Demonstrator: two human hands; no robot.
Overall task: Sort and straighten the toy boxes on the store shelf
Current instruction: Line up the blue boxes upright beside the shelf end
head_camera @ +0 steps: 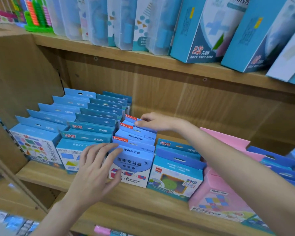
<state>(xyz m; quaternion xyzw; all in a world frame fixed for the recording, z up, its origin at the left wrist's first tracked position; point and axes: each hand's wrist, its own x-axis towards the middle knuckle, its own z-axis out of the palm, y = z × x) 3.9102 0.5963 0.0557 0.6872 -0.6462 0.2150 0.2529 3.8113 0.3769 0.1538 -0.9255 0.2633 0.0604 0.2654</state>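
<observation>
On the middle shelf (160, 206) a row of three small blue boxes with red corner tags is being squared up, running from the shelf's front edge toward the back panel. The front box (134, 165) stands close to the front edge, between a light-blue box (70, 157) on its left and a box with a green disc (174, 178) on its right. The left hand (99, 169) is laid against the front box's left side and face, fingers spread fairly wide and nearly straight, thumb across the printed front; nothing is gripped. The right hand (153, 121) is reached over to the back box (132, 118) of the row, whose top flap appears to be pinched between curled fingers and thumb, though the thumb is hidden and the grip cannot be fully confirmed.

The step is judged to be the lining-up of this row. It would be done well if the front box were steadied flat by the left palm while the back box is drawn or pressed straight, so that the middle box (136, 133) is closed up between them and all three faces are kept parallel to the front edge. The thin hanging flaps should be handled gently, since they are likely to crease. The neighbouring stacks on the left should not be nudged out of line. The pink box (216, 198) lies tilted near the right end of the shelf and is judged to need attention later.
</observation>
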